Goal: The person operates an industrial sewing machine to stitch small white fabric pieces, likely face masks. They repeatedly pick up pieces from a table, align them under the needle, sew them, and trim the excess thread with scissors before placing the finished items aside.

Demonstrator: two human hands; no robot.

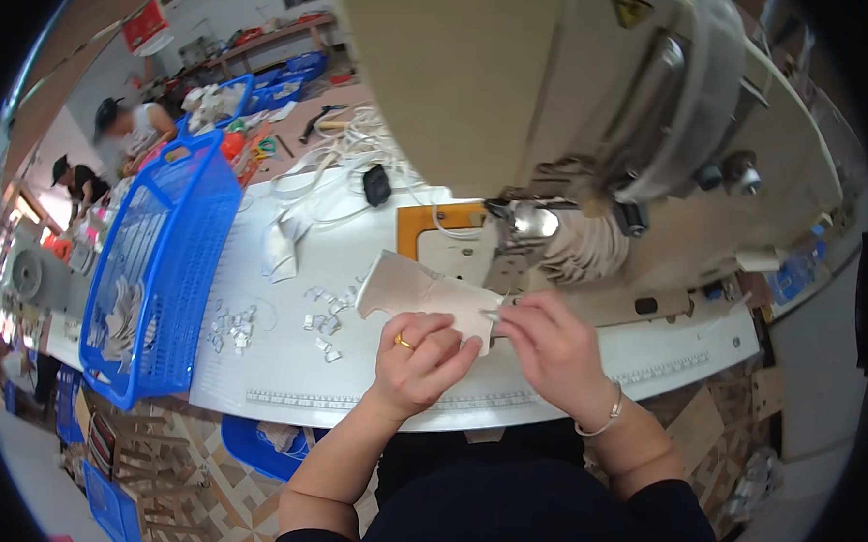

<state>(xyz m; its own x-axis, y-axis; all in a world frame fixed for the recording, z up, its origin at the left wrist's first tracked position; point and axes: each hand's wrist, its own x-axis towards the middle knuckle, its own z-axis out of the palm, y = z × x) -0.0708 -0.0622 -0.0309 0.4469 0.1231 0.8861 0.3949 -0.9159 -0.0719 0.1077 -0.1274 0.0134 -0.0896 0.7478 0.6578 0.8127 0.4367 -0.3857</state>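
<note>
My left hand (415,362), with a ring on one finger, is closed on a pale pinkish-beige piece of material (416,288) with a curved, cut-out outline. The piece lies over the table edge of the sewing machine (442,78), in front of its needle area. At the piece's right end, my right hand (558,352) pinches with thumb and forefinger. A small whitish bit (490,315) shows at those fingertips, too small to name. Left of my hands, several small pale, shiny rectangular pieces (327,322) are scattered on the white tabletop (304,367).
A blue basket (176,298) stands at the left with pale pieces inside. Stacked pale pieces (592,247) sit behind the machine's needle area. A measuring strip (633,375) runs along the table's front edge. White straps (347,151) lie farther back. People (150,123) work at the far left.
</note>
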